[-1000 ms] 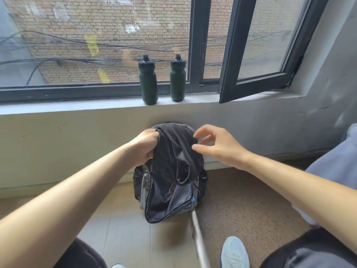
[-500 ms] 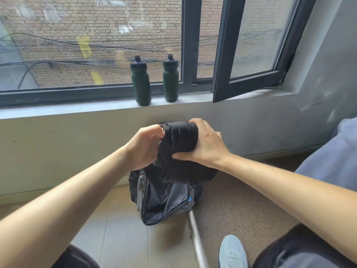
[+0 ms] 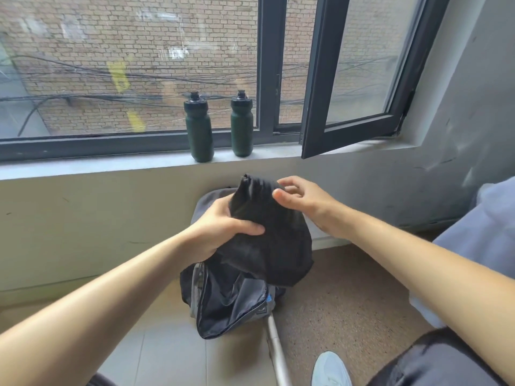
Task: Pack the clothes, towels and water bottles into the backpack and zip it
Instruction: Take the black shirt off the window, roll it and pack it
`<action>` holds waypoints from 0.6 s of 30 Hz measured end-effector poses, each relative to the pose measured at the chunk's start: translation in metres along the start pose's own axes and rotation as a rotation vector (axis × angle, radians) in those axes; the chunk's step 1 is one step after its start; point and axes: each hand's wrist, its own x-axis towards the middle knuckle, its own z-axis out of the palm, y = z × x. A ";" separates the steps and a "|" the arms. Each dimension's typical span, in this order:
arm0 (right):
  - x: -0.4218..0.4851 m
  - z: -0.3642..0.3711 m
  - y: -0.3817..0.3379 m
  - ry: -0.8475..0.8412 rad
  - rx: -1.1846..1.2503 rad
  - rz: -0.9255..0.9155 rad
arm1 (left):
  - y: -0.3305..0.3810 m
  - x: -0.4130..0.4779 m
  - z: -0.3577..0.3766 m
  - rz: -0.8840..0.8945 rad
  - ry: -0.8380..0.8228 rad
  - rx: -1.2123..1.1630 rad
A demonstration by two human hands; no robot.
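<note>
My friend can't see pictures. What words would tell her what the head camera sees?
A person's left hand grips a bundled black garment above an open backpack on the floor, while the right hand touches its top. Two dark green water bottles stand upright on the windowsill behind.

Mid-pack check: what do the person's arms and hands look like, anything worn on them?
The left forearm and right forearm are bare to the frame edge; no sleeve shows. The left hand and right hand are ungloved, with no watch, bracelet or ring in view. Visible nails look short and unpainted.
</note>
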 end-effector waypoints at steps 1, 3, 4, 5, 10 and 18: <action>-0.001 -0.009 0.004 -0.010 0.072 0.043 | 0.002 -0.001 -0.005 -0.017 -0.002 -0.058; -0.003 -0.020 0.019 -0.127 0.245 0.142 | 0.004 0.000 -0.016 -0.030 -0.006 -0.199; -0.006 -0.021 0.025 -0.209 0.337 0.188 | 0.005 0.000 -0.020 -0.026 -0.013 -0.267; -0.008 -0.019 0.028 -0.267 0.421 0.222 | 0.006 0.001 -0.023 -0.023 -0.018 -0.327; -0.015 -0.002 0.009 -0.438 0.764 0.246 | 0.007 0.007 -0.032 -0.001 -0.023 -0.392; -0.006 0.013 0.004 -0.216 0.572 0.111 | 0.005 0.003 -0.042 0.033 -0.016 -0.297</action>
